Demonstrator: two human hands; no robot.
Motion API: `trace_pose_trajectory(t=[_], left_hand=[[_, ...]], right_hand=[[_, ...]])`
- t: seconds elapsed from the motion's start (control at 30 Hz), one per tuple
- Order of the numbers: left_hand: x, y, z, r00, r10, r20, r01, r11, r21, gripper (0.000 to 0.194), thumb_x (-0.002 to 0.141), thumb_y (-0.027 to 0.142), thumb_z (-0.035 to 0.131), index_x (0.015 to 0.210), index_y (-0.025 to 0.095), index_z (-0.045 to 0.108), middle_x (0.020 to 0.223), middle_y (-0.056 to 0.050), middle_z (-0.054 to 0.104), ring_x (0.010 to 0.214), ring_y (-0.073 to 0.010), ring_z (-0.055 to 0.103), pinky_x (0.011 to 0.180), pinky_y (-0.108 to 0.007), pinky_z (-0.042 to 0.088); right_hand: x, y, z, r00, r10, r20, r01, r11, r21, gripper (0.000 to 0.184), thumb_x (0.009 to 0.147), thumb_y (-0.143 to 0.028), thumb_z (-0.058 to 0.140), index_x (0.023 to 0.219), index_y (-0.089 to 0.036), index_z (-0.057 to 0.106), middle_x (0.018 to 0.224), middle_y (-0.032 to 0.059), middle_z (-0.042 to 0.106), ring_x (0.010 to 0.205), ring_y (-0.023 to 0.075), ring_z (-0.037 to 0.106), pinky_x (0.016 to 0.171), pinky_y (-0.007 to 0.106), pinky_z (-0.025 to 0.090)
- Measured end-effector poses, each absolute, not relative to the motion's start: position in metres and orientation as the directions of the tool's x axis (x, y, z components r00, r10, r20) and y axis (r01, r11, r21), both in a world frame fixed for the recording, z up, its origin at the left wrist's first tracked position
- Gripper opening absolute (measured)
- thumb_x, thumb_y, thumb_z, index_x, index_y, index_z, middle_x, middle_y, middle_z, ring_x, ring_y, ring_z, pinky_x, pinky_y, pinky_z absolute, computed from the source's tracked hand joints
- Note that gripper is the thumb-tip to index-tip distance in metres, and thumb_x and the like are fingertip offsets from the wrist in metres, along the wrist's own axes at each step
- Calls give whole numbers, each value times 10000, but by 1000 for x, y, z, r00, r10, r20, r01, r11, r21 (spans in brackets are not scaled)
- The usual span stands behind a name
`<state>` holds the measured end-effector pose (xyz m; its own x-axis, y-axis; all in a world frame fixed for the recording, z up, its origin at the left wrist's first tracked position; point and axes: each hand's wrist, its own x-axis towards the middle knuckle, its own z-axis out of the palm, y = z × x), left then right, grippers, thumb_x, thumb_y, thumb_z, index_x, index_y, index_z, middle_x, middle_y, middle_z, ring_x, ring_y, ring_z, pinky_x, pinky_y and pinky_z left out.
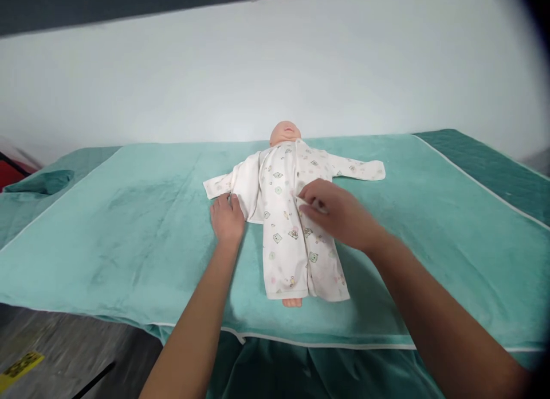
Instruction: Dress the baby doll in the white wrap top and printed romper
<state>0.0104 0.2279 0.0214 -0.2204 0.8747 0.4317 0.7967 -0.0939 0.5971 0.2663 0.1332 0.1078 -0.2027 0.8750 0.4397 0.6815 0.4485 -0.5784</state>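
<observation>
A baby doll (pixel 284 133) lies on its back on a teal towel (pixel 129 238), dressed in a white patterned sleepsuit (pixel 287 233). One bare foot (pixel 292 302) shows below the hem. My left hand (pixel 227 218) rests on the towel beside the doll's side, fingers curled against the loose left flap of the sleepsuit. My right hand (pixel 335 212) hovers over the doll's middle, thumb and fingers pinched on the front edge of the sleepsuit.
The towel covers a padded table with darker green bedding (pixel 494 169) at the right and a folded green cloth (pixel 43 181) at the far left. A white wall stands behind. Grey floor (pixel 64 353) shows at lower left.
</observation>
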Motion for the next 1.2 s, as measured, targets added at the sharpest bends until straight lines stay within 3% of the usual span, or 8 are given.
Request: trace_pose_trajectory(t=[0.1, 0.27, 0.53, 0.67, 0.8, 0.9, 1.03, 1.2], left_hand=[[9, 228, 22, -208, 892, 401, 785, -93, 612, 328, 976, 347, 400, 1095, 172, 650, 1137, -168, 687, 1114, -327, 598, 1000, -520, 426], [5, 229, 16, -242, 915, 324, 609, -117, 785, 324, 901, 332, 533, 1186, 204, 621, 1114, -94, 704, 1004, -250, 652, 891, -403, 505], [7, 228, 21, -215, 902, 373, 720, -112, 685, 345, 947, 313, 397, 1066, 155, 679, 1107, -150, 699, 1060, -296, 625, 946, -443, 472], [7, 230, 21, -213, 930, 301, 668, -87, 739, 332, 852, 216, 480, 1120, 185, 673, 1123, -110, 717, 1037, -268, 645, 923, -399, 483], [8, 229, 25, -204, 956, 209, 453, -97, 886, 425, 724, 176, 602, 1145, 189, 658, 1073, -76, 728, 999, -248, 657, 899, -369, 498], [9, 225, 33, -132, 984, 121, 186, -95, 978, 456, 711, 186, 653, 1167, 191, 648, 1072, -65, 729, 986, -237, 666, 886, -368, 505], [10, 224, 48, -87, 995, 48, -161, -62, 985, 443, 739, 260, 730, 1172, 197, 660, 1265, -87, 676, 1099, -240, 645, 922, -358, 503], [36, 225, 82, -60, 991, 118, -293, -131, 947, 428, 744, 245, 749, 1162, 255, 655, 1259, -54, 656, 1102, -243, 642, 883, -350, 530]], right_hand=[[259, 122, 106, -273, 859, 432, 757, 469, -455, 35, 914, -205, 556, 897, -234, 565, 1052, 54, 644, 980, 205, 599, 785, 327, 484], [271, 108, 89, -58, 842, 536, 847, 326, -420, 173, 919, -322, 632, 1050, -242, 553, 1120, 85, 605, 1057, 260, 578, 847, 375, 479], [279, 102, 72, -138, 880, 454, 781, 378, -497, 174, 1011, -361, 501, 925, -226, 570, 937, 56, 596, 848, 193, 573, 725, 318, 433], [287, 110, 80, -87, 915, 395, 715, 333, -614, 311, 1005, -418, 495, 774, -221, 563, 769, 14, 572, 699, 159, 524, 647, 308, 396], [286, 141, 91, 133, 891, 434, 657, 248, -711, 348, 976, -422, 515, 693, -225, 559, 712, 6, 601, 685, 169, 545, 642, 309, 414], [279, 184, 99, 222, 824, 521, 603, 304, -737, 189, 948, -373, 531, 894, -237, 651, 1003, 43, 697, 941, 216, 628, 837, 354, 486], [266, 244, 108, 142, 868, 476, 636, 289, -716, 318, 951, -423, 497, 1153, -214, 628, 1314, 121, 629, 1220, 286, 555, 1028, 459, 427], [253, 267, 109, -64, 925, 373, 735, 297, -610, 336, 976, -484, 423, 1026, -211, 613, 1198, 132, 660, 1105, 309, 579, 975, 491, 440]])
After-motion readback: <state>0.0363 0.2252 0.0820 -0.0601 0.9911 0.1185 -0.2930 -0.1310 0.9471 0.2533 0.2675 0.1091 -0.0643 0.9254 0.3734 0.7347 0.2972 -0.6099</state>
